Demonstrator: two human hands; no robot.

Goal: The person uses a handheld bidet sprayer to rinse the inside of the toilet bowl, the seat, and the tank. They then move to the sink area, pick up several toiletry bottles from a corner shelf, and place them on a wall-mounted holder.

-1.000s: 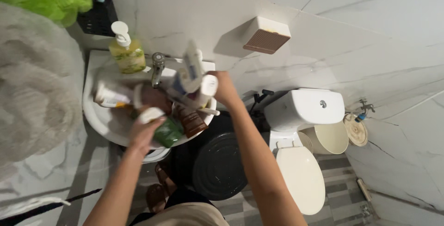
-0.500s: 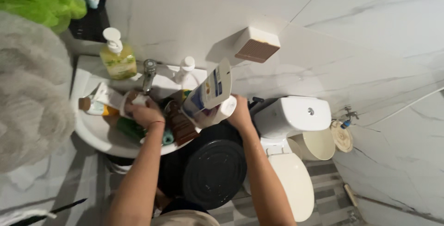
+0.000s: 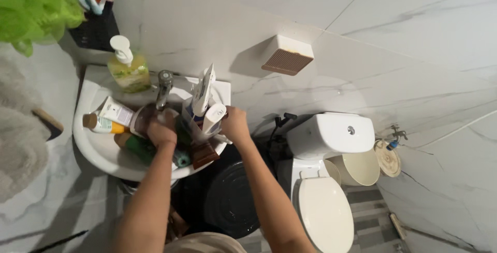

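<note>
In the left middle of the frame, over the white sink [image 3: 98,152], your left hand [image 3: 161,129] is closed around a brown bottle [image 3: 142,120]. Your right hand [image 3: 234,124], near the centre, grips the white tubes [image 3: 206,109] standing on the sink edge

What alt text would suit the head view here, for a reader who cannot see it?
Seen from above, a person's left hand and right hand grip bottles and tubes piled in a small white sink. A yellow soap dispenser stands by the tap; a white toilet sits to the right.
</note>
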